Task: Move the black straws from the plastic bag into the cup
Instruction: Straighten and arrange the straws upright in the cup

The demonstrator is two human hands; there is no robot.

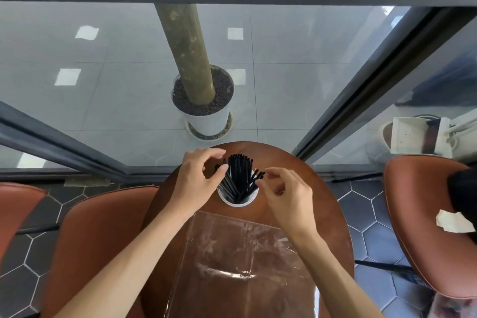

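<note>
A bundle of black straws stands in a white cup at the far side of a round brown table. Most straws stand upright; a few lean out to the right. My left hand curves around the left side of the bundle, its thumb touching the straws. My right hand hovers at the right, fingertips pinching the tips of the leaning straws. A clear plastic bag lies flat on the table in front of the cup, with no straws visible in it.
Brown leather chairs stand at the left and right; a crumpled tissue lies on the right one. Beyond the window glass, a white plant pot holds a thick trunk. The floor has dark hexagon tiles.
</note>
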